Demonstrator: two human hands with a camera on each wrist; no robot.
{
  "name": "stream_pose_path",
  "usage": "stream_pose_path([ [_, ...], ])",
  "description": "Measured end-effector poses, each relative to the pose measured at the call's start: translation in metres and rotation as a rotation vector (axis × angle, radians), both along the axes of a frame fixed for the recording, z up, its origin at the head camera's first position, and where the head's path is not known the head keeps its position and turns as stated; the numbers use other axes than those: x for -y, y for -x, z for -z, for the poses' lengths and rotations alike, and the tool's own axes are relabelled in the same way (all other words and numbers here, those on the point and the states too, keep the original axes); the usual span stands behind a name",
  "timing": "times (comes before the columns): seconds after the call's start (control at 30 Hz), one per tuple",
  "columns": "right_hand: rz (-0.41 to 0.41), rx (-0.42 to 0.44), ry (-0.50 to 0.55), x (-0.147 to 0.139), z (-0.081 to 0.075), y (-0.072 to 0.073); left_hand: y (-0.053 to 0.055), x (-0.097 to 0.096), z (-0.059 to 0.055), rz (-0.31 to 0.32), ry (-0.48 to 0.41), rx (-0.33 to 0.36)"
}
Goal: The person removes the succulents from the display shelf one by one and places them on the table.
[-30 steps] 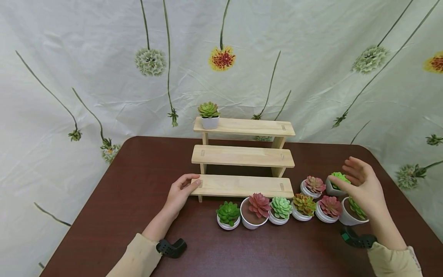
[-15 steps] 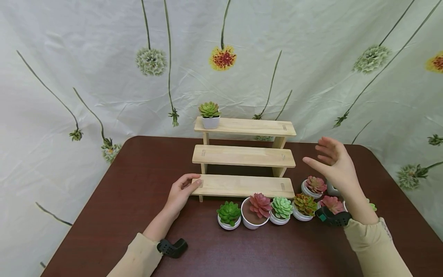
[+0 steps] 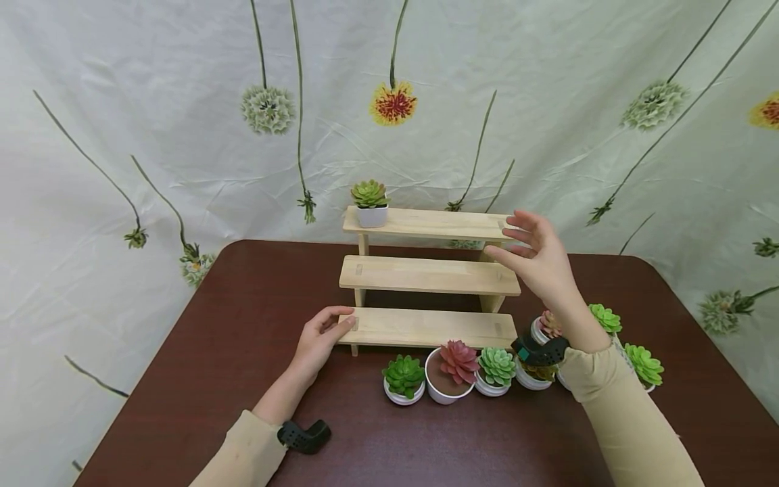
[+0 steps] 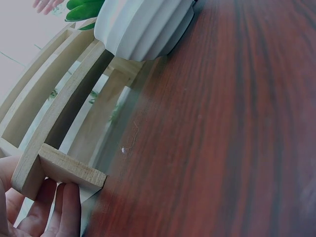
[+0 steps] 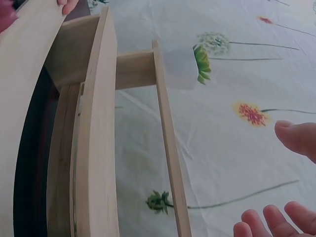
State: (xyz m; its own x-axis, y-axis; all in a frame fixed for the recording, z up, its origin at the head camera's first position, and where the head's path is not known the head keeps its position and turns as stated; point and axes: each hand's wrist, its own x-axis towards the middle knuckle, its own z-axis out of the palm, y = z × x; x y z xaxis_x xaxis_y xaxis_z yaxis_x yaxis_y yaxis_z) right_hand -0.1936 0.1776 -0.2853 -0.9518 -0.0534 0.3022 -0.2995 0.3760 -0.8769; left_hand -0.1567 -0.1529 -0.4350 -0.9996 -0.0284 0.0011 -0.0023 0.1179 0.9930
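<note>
A three-tier wooden plant stand (image 3: 426, 327) stands on the table. My left hand (image 3: 322, 338) grips the left end of its lowest shelf; in the left wrist view the thumb is above the board (image 4: 29, 173) and the fingers lie beneath it, by the leg. My right hand (image 3: 535, 260) holds nothing, in the air by the right ends of the upper shelves, thumb and fingers spread apart. On the top shelf's left end sits a green succulent in a square white pot (image 3: 372, 215). The right wrist view shows this pot (image 5: 178, 66) beyond the shelves.
Several potted succulents line the stand's front: a dark green one (image 3: 404, 376), a red one in a wide pot (image 3: 459, 362) and a pale green one (image 3: 496, 366). More, including a bright green one (image 3: 644, 365), are partly hidden by the right forearm. A flowered cloth (image 3: 182, 122) hangs behind.
My right hand has moved left and up, away from the pots at the right, to the stand's upper right end. The left hand keeps its place on the lowest shelf.
</note>
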Motion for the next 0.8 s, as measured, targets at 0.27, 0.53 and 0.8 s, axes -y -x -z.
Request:
stream_pose_path([
  [0.27, -0.064, 0.019, 0.103, 0.029, -0.004, 0.016, -0.007, -0.003, -0.013, -0.004, 0.015, -0.007],
  [0.53, -0.089, -0.044, 0.102, 0.048, 0.022, 0.058, -0.006, -0.003, -0.012, -0.002, -0.006, 0.004],
  [0.8, -0.098, 0.017, 0.12, 0.081, 0.001, 0.052, -0.006, -0.003, -0.012, 0.0, 0.002, -0.001],
])
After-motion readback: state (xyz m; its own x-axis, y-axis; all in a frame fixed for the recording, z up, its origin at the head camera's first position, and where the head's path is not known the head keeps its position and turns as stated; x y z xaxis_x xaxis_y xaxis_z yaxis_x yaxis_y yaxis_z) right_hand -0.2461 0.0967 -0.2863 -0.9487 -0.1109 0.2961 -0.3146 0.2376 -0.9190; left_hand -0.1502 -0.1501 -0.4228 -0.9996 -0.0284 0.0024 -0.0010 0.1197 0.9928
